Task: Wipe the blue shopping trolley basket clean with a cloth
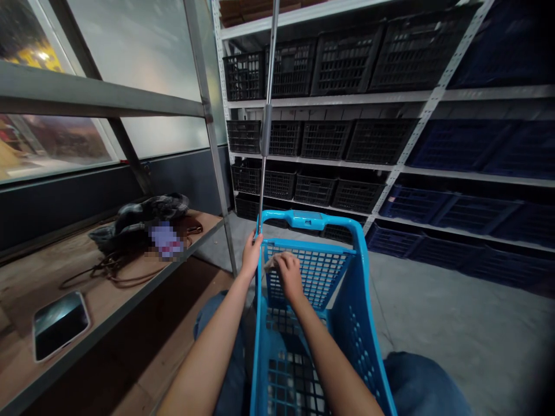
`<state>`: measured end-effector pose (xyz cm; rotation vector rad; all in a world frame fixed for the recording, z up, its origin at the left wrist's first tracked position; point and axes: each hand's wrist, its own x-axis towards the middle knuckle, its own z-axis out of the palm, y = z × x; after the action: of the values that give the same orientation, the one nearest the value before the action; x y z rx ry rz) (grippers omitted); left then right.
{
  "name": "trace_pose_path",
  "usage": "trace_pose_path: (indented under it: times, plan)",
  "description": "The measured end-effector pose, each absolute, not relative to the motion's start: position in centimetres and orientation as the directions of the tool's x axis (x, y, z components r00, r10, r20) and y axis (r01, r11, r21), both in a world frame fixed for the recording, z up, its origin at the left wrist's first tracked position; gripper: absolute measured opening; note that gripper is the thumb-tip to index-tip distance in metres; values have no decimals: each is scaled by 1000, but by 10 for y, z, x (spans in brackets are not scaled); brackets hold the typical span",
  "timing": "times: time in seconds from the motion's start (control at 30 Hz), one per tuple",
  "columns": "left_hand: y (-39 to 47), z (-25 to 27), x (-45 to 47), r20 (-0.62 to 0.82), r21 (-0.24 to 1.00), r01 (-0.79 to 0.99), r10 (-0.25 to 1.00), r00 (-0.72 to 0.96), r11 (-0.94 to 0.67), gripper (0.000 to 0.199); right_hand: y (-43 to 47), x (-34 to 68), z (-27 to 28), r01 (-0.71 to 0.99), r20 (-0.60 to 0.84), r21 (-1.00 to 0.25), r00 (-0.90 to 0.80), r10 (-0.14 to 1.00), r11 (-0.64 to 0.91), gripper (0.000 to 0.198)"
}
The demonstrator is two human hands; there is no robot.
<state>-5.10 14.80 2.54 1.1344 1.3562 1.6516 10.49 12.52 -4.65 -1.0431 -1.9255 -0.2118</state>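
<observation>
The fingers of the right hand point(289, 273) are bent around a small, crumpled, pale cloth point(272, 263), grasping it just inside the far end of the blue cart point(364, 277), in front of its grid panel point(323, 274). The left hand point(250, 254) is at the cart's left rim, near its far corner; its fingers are partly hidden, so I cannot tell whether they grip the rim or only rest on it. The cart stands between the person's knees, its handle point(307, 219) at the far end. Beside the left hand, a metal pole point(267, 130) rises above the cart's far left corner. Left of the cart is a metal-framed wooden desk point(100, 300), bearing a phone point(60, 326) nearest the person and, farther along, a brown strap point(124, 283), a blurred-out item point(166, 240) and a dark checked cloth bundle point(151, 208). Beyond the cart, a white rack point(427, 112) holds rows of black crates point(327, 138), with dark blue crates point(459, 147) to the cart's far right. Grey floor point(433, 306) extends along the cart's right side.
</observation>
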Motion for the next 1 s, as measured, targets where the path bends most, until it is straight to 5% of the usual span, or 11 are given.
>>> trace_pose_path:
  times: [0.17, 0.6, 0.87, 1.0]
  plan:
    - [146, 27, -52, 190, 980, 19, 914, -358, -196, 45, 113, 97, -87, 784, 755, -233, -227, 615, 576, 57]
    - [155, 24, -53, 187, 981, 16, 910, -370, -195, 47, 133, 114, -16, 726, 718, -310, -245, 652, 614, 44]
    - [160, 21, -56, 201, 977, 14, 899, -390, -213, 45, 126, 101, -77, 701, 688, -301, -310, 656, 647, 33]
    - [159, 18, -56, 203, 976, 0, 902, -380, -220, 44, 125, 102, -59, 708, 700, -298, -295, 651, 641, 37]
